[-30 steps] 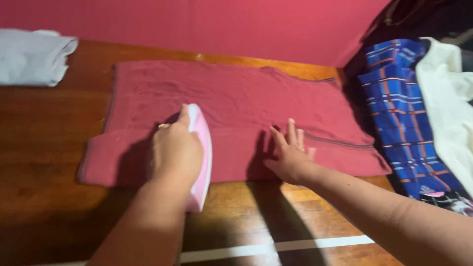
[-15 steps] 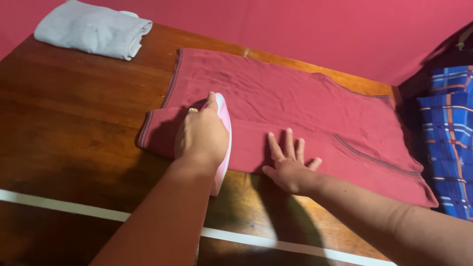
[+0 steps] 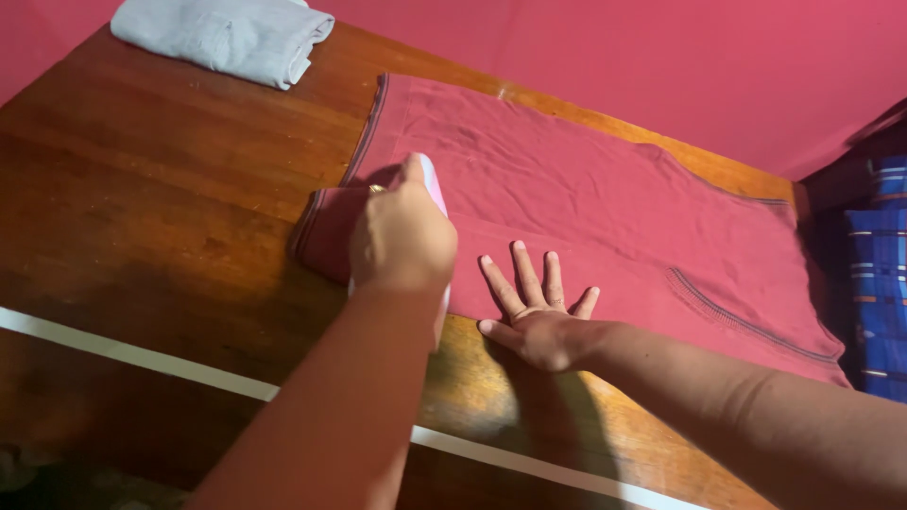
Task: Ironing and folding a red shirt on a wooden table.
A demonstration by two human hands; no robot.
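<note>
You've got 1 red garment [image 3: 586, 198], 1 pink iron [image 3: 433, 184], 1 folded grey cloth [image 3: 227, 38], 1 blue plaid fabric [image 3: 879, 283], 2 hands: left hand [image 3: 402, 241], right hand [image 3: 534, 316].

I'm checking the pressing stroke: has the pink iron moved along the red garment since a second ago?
Yes. The pink iron has slid toward the red garment's left hem.

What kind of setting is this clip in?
Probably a home, with ironing done on a bare wooden table against a pink wall. The left hand grips a pink iron on a red garment; folded grey cloth lies nearby.
</note>
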